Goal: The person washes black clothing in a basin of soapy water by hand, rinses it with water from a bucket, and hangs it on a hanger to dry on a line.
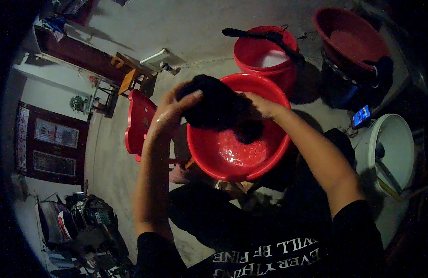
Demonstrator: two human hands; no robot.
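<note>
A bunched black cloth [207, 104] is held up over a red basin [242, 175], and part of it hangs down into the bowl. My left hand [172, 105] grips the bundle from its left side, with the thumb laid across the top. On the other side my right hand [260, 106] is closed on the cloth above the basin's inside; its fingertips are partly hidden by the dark fabric. Light glints off the basin's wet-looking bottom. The cloth is too dark to show what garment it may be.
Behind the basin stands a red bucket [251, 65] with a long dark handled thing [260, 34] across its rim. Farther right, a dark red basin [353, 41] rests on a dark bucket. A lit phone [361, 116] and white bucket [408, 139] are at right, a red chair [140, 121] at left.
</note>
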